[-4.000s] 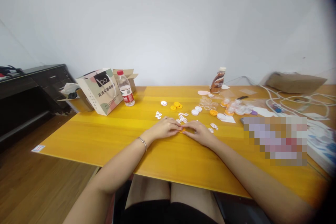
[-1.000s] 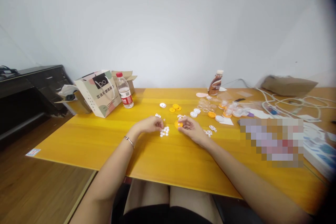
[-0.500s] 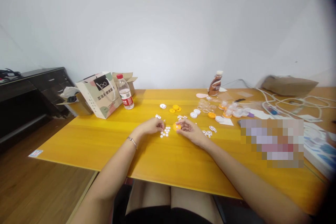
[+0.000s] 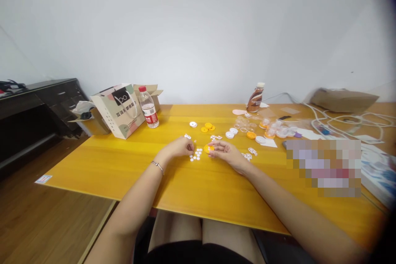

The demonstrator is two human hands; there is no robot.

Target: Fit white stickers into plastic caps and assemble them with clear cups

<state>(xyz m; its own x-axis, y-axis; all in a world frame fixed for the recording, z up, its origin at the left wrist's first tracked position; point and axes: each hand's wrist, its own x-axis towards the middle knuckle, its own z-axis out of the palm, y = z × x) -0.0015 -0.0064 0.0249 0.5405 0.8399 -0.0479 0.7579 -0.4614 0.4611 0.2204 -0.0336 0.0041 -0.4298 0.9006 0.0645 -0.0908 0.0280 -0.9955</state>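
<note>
My right hand pinches a round orange piece at its right edge, just above the yellow wooden table. My left hand has its fingers pressed together beside several small white discs; whatever its fingertips hold, if anything, is too small to make out. Beyond the hands lie orange discs, a white round piece and white rings. White perforated parts rest to the right of my right hand.
At the back left stand a paper bag, a red-capped water bottle and a cardboard box. A brown bottle stands at the back. Clear plastic parts, white cables and a blurred-out patch fill the right side.
The orange piece in my right hand is tilted slightly differently. My left hand stays beside the white discs with its fingers together. The whole view has shifted a little.
</note>
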